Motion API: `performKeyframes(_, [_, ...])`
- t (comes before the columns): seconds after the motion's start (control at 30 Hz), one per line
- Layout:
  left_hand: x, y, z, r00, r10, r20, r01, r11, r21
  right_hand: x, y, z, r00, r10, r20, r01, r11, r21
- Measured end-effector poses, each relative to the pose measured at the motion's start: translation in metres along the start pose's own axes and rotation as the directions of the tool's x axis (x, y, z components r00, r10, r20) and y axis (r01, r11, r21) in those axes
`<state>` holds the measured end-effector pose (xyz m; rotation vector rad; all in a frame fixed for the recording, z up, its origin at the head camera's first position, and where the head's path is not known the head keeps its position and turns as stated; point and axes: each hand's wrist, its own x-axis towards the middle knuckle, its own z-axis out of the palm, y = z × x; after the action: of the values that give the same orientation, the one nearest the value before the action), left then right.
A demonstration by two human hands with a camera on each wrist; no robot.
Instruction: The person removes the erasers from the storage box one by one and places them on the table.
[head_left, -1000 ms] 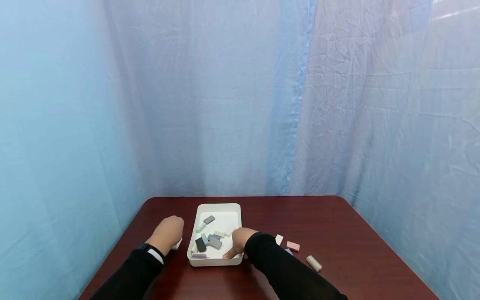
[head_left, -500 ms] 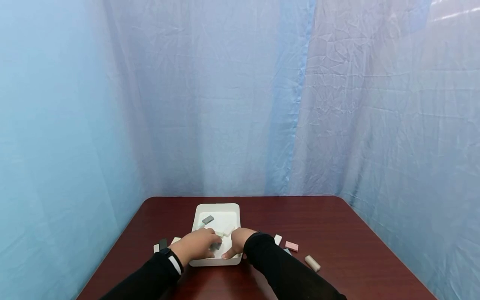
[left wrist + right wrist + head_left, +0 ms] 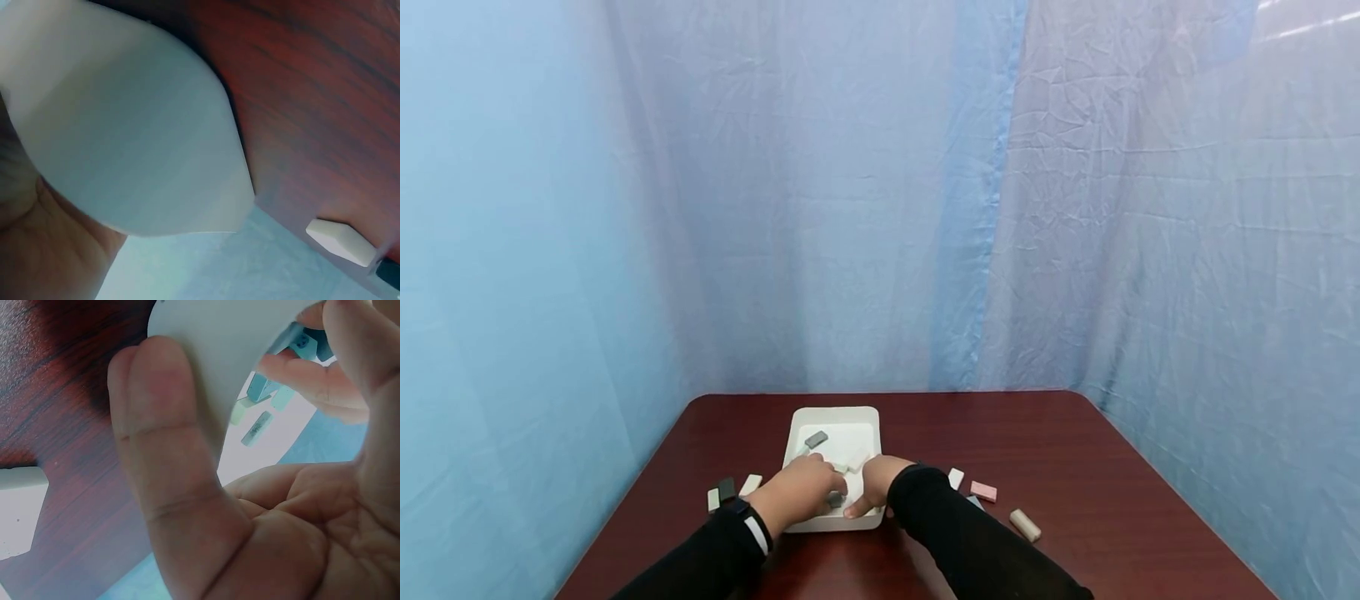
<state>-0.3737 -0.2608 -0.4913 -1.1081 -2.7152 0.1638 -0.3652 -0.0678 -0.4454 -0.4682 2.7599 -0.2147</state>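
Reaching with the left hand into the near part of the white tray, with the fingers curled and, as far as can be judged from the right wrist view, pinching a small grey block just above the tray floor. Gripping the near right corner of the tray with the right hand, with the thumb pressed on the outside of the wall and the other fingers inside. To do this step well, probably best to keep that grip firm, so that the tray does not slide on the tabletop. Better also to hold the grey block by its two long sides and to lift it straight up, over the rim and not along it. Worth minding the pale blocks in the middle of the tray, very near to the left fingers and easy to push. Farther back in the tray, a second grey block. Left of the tray, a dark block between two white ones; right of the tray, a pink block and a beige block.
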Motion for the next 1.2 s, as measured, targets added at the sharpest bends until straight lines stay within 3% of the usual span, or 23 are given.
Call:
performKeyframes(0.17, [-0.003, -0.002, -0.004, 0.995, 0.014, -0.096, -0.019, 0.998, -0.055, 0.0, -0.003, 0.0, 1.0, 0.012, -0.011, -0.013, 1.0, -0.02])
performKeyframes(0.27, [-0.004, -0.007, -0.008, 0.991, -0.027, -0.131, 0.01, 0.992, -0.13, 0.001, -0.003, 0.0, 1.0, 0.024, -0.019, -0.024, 1.0, -0.018])
performKeyframes(0.43, [-0.007, -0.02, -0.009, 0.974, -0.197, -0.114, 0.169, 0.962, -0.214, 0.001, -0.002, 0.0, 0.999, 0.037, -0.031, -0.038, 0.999, -0.004])
performKeyframes(0.57, [-0.012, -0.028, -0.011, 0.934, -0.349, -0.079, 0.313, 0.903, -0.295, 0.003, -0.003, 0.0, 0.999, 0.032, -0.031, -0.032, 0.999, 0.003])
performKeyframes(0.67, [-0.016, -0.028, -0.013, 0.909, -0.415, -0.046, 0.375, 0.859, -0.348, 0.0, -0.004, 0.001, 0.999, 0.021, -0.026, -0.02, 1.0, 0.02])
performKeyframes(0.77, [-0.017, -0.027, -0.013, 0.9, -0.435, -0.021, 0.398, 0.841, -0.367, -0.003, -0.006, 0.001, 1.0, 0.012, -0.022, -0.011, 0.999, 0.032])
performKeyframes(1.13, [-0.009, -0.044, -0.016, 0.874, -0.483, -0.052, 0.434, 0.824, -0.364, -0.007, -0.009, -0.002, 0.999, 0.011, -0.033, -0.01, 0.999, 0.039])
performKeyframes(1.2, [-0.005, -0.046, -0.014, 0.879, -0.476, -0.028, 0.436, 0.827, -0.355, -0.009, -0.008, -0.001, 0.999, 0.016, -0.032, -0.015, 0.999, 0.039])
